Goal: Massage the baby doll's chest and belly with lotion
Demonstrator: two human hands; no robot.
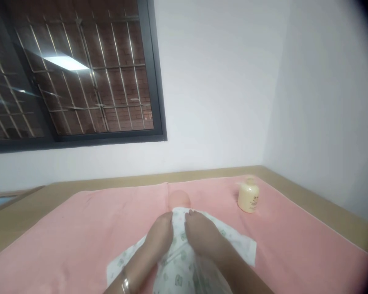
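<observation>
A baby doll (178, 199) lies on a pink towel (79, 228), its bare head pointing away from me. A white printed cloth (184, 265) covers its body. My left hand (161, 237) and my right hand (200, 232) rest side by side on the cloth just below the doll's head, fingers curled and pinching the cloth's upper edge. A metal bracelet sits on my left wrist.
A cream-coloured bottle (248, 197) stands upright on the towel to the right of the doll. The towel lies on a tan surface (325, 208) set into a corner of white walls. A dark-framed window (70, 69) is at upper left.
</observation>
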